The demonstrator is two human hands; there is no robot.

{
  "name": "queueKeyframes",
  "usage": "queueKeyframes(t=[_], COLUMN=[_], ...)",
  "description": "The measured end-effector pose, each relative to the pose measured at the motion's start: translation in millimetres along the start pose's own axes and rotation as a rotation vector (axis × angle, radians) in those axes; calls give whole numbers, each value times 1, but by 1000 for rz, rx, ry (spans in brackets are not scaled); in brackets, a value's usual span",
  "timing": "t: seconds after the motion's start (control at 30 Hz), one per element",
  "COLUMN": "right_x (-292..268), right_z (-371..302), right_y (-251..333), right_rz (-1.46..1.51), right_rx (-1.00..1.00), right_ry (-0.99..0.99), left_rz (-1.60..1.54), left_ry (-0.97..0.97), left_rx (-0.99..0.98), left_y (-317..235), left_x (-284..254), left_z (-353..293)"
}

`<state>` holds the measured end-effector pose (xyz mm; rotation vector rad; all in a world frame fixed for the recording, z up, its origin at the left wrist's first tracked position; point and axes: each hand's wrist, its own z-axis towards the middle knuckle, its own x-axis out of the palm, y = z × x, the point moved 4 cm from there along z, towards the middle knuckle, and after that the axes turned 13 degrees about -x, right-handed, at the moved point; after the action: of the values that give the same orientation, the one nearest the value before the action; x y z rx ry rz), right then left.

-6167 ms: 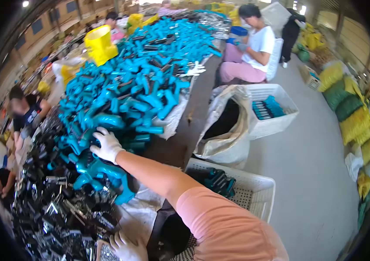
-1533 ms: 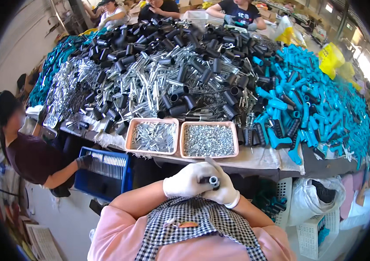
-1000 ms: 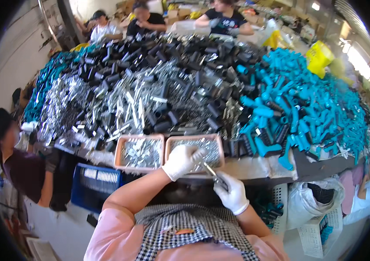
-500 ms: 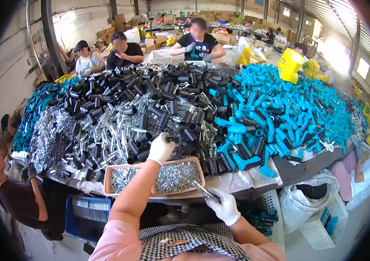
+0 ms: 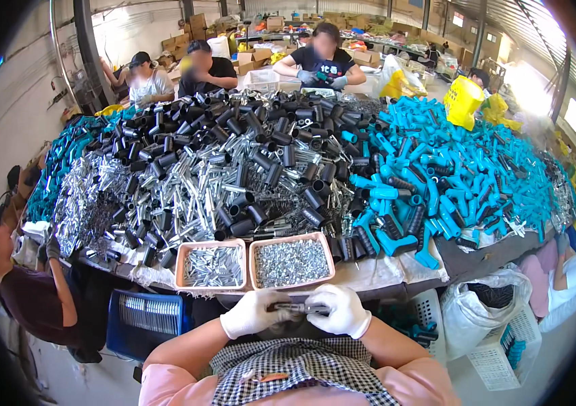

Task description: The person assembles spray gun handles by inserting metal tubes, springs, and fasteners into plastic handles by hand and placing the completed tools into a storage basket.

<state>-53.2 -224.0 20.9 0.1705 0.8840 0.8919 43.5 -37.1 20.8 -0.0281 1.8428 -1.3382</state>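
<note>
Gripping a metal part (image 5: pixel 296 308) between them, left hand (image 5: pixel 254 314) and right hand (image 5: pixel 339 311) curl closed.

Metal part (image 5: pixel 293 307): ends hidden in my left hand (image 5: pixel 254 314) and right hand (image 5: pixel 339 311), perhaps more than one piece | bits (image 5: pixel 289 262) in right tray (image 5: pixel 294 283): too small to single out | apron (image 5: pixel 288 355): cut off by lower edge | crate (image 5: pixel 437 312): partly behind my right forearm (image 5: pixel 396 337)

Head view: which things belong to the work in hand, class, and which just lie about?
Likely in use:
metal piece, between left hand and right hand
left tray
right tray
perhaps teal handles, black tubes

Probably lying about:
yellow bag
cardboard box
</note>
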Motion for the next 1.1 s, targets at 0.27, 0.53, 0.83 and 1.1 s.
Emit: queueKeyframes(t=[0.27, 0.53, 0.83, 1.1], right_x=[56, 73, 135, 166], right_z=[-2, 35, 18, 40], right_y=[10, 37, 41, 30], right_rz=[-6, -97, 42, 211], right_rx=[-45, -368, -214, -61], right_ry=[379, 638, 725, 545], left_rz=[231, -390, -37, -421], left_ry=[79, 422, 34, -309], left_rx=[63, -123, -35, -260], left_y=[7, 84, 88, 143], left_x=[17, 29, 45, -18], left_z=[-26, -35, -85, -102])
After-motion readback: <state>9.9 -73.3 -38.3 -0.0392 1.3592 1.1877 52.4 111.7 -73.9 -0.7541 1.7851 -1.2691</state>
